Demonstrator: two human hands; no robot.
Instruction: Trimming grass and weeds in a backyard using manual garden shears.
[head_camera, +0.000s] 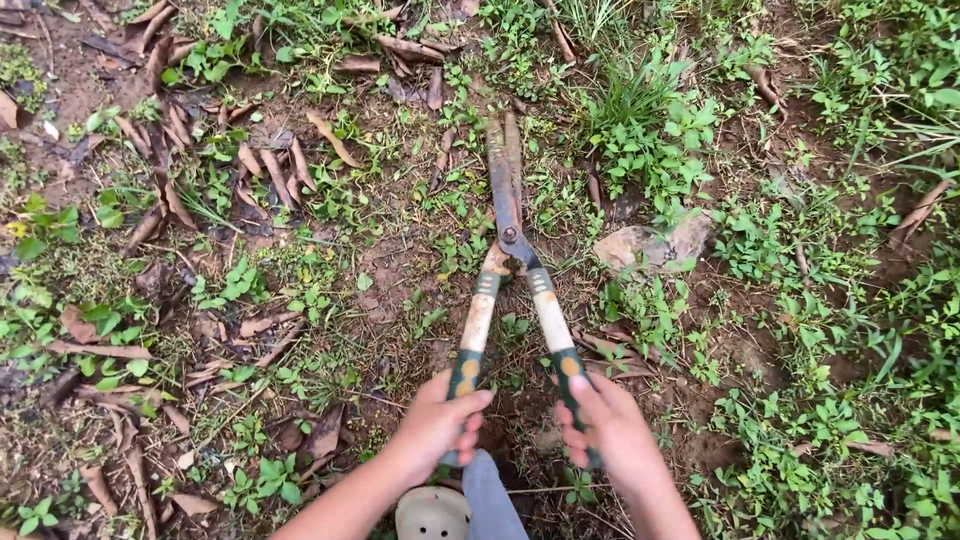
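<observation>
Two bare hands hold big garden shears (507, 240) over the ground. The left hand (437, 425) is wrapped tight round the left handle (473, 335), fingers curled over the dark green grip w/ thumb on top. The right hand (608, 425) is wrapped tight round the right handle (554, 335) the same way. Both handles are pale w/ green ends & spread apart a bit near the hands, meeting at the bolt further out.

The blades (505, 170) point away from the hands. They look rusty & lie close together, nearly flat, tips down in the weeds. Can't tell if anything is caught between them.

Past the right hand & a bit to the right sits a brown rock (650, 245), just beside the shears' bolt but not touching. Green weeds (650, 150) grow thick on the right side. To the left of the left hand lie lots of dry brown leaves (270, 170) on bare dirt (390, 270).

Right under the hands, btw the arms, shows a grey trouser leg (492, 500) & a tan shoe w/ holes (432, 515).
</observation>
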